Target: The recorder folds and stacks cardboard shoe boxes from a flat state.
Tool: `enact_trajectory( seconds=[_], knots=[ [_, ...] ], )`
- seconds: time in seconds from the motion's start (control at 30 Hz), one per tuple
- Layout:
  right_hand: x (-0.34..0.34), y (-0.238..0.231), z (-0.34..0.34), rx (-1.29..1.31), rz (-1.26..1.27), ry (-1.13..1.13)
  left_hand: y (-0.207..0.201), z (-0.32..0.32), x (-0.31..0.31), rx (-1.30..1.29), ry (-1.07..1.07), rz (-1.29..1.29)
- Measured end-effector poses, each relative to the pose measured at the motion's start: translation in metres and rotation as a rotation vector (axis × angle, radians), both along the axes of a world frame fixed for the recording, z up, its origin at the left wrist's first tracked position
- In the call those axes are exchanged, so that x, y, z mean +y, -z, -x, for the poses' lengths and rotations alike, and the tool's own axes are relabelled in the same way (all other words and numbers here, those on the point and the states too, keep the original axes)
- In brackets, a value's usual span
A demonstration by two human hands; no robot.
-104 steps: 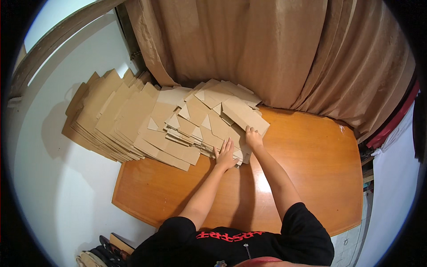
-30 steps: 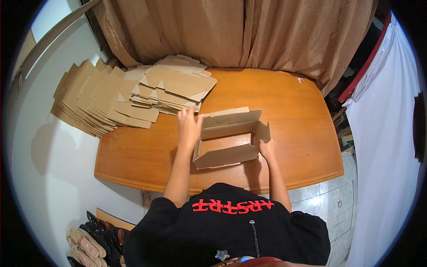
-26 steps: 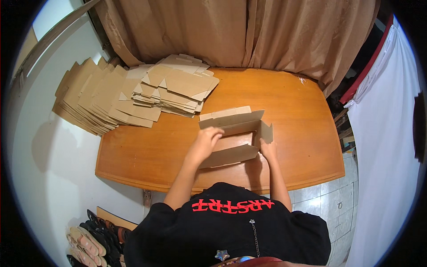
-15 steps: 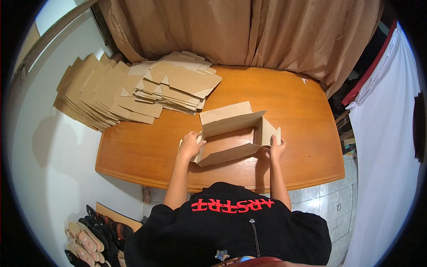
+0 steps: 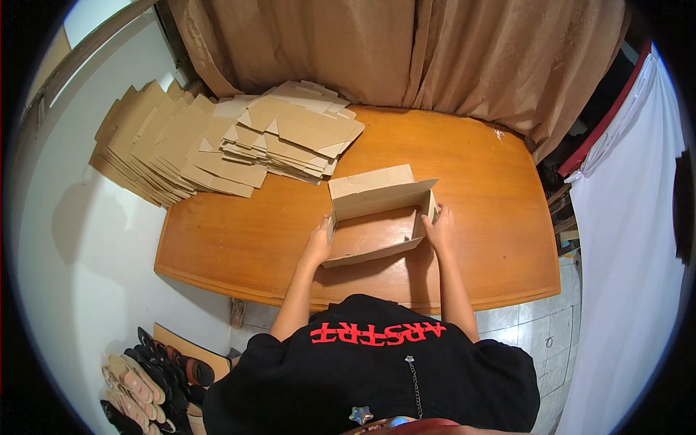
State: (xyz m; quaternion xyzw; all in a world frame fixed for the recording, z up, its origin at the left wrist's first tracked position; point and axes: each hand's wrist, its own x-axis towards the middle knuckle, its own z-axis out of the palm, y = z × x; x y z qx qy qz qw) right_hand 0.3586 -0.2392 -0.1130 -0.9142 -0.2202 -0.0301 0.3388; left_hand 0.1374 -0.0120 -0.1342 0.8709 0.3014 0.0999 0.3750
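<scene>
The cardboard carton (image 5: 383, 205) is partly formed: its four walls stand up as a frame, open at the top, with a long far flap (image 5: 371, 179) leaning outward toward 12 o'clock. Its bottom seems not yet closed, since what looks like the tabletop (image 5: 500, 239) shows through the middle. The end flaps are hard to read under the hands. Beyond it, at about 10 o'clock, the overlapping flat cardboard blanks (image 5: 232, 138) lie unfolded, so judging by this view one carton is in progress and a large pile is left.

The carton sits on the tabletop between the two hands, touching both. The left hand (image 5: 317, 244) is at its 9 o'clock end, with the fingers against the outside of the left wall; whether the thumb closes on the inner face, I cannot tell. The right hand (image 5: 439, 231) is at the 3 o'clock end, thumb toward the inside and fingers outside, apparently pinching the right wall between them. The near wall (image 5: 377, 254) runs free of the fingers along the 6 o'clock side
</scene>
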Motion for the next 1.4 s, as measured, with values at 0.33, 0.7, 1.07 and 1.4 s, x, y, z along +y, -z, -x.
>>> enact_trajectory(
  seconds=[0.33,0.7,1.07,1.4],
  knots=[
    [-0.001,-0.027,-0.013,0.290,0.015,-0.236,-0.011,0.006,0.009,-0.250,-0.041,0.000],
    [-0.021,-0.001,-0.004,0.190,0.024,-0.264,0.000,0.003,0.007,-0.644,-0.096,0.493],
    [-0.045,0.038,-0.020,0.107,0.002,0.314,-0.053,-0.018,-0.020,0.128,0.303,-0.049],
    [-0.048,-0.011,-0.021,0.656,-0.749,-0.153,-0.044,-0.015,-0.030,0.210,0.366,-0.238]
  ],
)
